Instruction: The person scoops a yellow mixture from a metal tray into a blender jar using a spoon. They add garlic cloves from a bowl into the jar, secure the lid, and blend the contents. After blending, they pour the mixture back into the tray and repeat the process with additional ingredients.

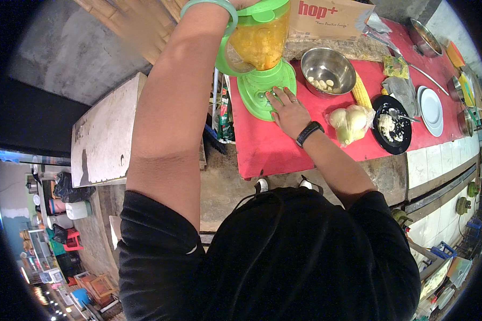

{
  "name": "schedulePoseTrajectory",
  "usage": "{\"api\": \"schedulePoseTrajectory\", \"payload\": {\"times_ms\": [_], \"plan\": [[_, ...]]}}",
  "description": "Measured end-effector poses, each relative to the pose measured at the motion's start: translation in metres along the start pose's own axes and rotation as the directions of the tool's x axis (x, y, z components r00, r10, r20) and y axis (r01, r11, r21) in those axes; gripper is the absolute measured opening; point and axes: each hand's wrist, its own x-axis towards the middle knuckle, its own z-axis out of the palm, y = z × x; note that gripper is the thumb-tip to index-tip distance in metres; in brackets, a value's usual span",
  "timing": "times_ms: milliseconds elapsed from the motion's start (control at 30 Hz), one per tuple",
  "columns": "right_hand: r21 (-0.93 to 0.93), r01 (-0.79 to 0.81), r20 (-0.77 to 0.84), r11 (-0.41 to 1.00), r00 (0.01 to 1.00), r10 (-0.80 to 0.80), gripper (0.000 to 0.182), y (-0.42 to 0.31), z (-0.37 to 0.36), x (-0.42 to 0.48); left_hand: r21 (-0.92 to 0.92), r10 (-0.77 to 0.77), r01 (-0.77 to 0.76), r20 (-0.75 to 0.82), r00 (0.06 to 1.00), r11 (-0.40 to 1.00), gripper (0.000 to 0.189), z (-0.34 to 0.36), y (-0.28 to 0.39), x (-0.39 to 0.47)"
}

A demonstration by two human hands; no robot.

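Observation:
A green blender [259, 40] stands on the red-covered table, its clear jug partly filled with an orange-yellow mixture. At the top edge of the view, my left hand [244, 3] is at the green lid [265, 12]; most of the hand is cut off, so its grip is hidden. The fingers of my right hand [291, 110] are spread over the buttons on the blender's base [249, 98]. To the right of the base sits a steel bowl [329, 70] with peeled garlic cloves in the bottom. Pale round vegetables in a clear plastic bag [349, 122] lie beside my right wrist.
A corn cob [360, 92] lies behind a black plate [391, 138] with white rice-like food and a spoon. White plates [431, 110], a grey cloth [403, 94] and a metal pot [425, 38] are farther right. A cardboard box [329, 20] stands behind the bowl.

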Motion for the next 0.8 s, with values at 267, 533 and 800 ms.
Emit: {"api": "schedulePoseTrajectory", "payload": {"times_ms": [267, 533, 800], "plan": [[0.049, -0.028, 0.056, 0.998, 0.998, 0.025, 0.055, -0.002, -0.007, 0.004, -0.065, 0.058, -0.058, -0.005, 0.998, 0.996, 0.084, -0.004, 0.0, -0.01], [0.018, 0.025, 0.031, 1.0, 0.999, -0.025, 0.056, 0.001, -0.004, 0.001, -0.058, 0.012, -0.011, 0.012, 1.0, 0.998, 0.084, -0.006, 0.002, -0.012], [0.048, -0.015, 0.061, 0.999, 0.998, 0.012, 0.056, -0.002, -0.003, 0.005, -0.072, 0.013, -0.011, 0.025, 1.0, 0.997, 0.084, -0.008, 0.003, -0.015]]}}
